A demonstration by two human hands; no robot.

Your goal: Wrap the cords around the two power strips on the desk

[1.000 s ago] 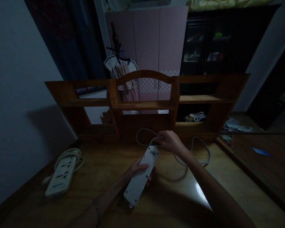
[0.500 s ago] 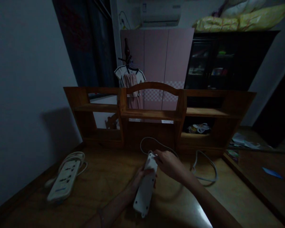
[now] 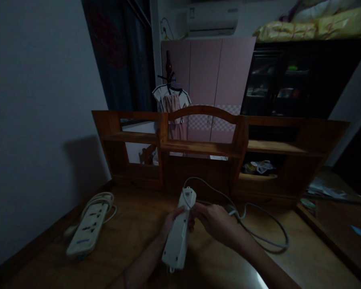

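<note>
A white power strip (image 3: 175, 243) is tilted above the table, with its screwed underside facing me. My left hand (image 3: 169, 223) is wrapped round its middle, the thumb lying on the near face and fingertips showing at the right edge. Its grey cord (image 3: 195, 177) loops beyond the far end and crosses the upper part of the underside. At the strip's right edge my right hand (image 3: 213, 220) is closed in a pinch on the cord; its fingertips are partly hidden. The rest of the cord lies in a wide loop to the right.
A second white power strip (image 3: 88, 228) with its cord coiled lies on the wooden table (image 3: 132, 224) at the left. A wooden shelf unit (image 3: 198, 149) stands along the table's back edge. Beyond it are hanging clothes (image 3: 172, 102) and a pink wardrobe (image 3: 204, 72).
My right hand has moved down along the strip from its far end, drawing the cord across the underside. The strip has shifted slightly in my left hand, and the view has turned a little left.
</note>
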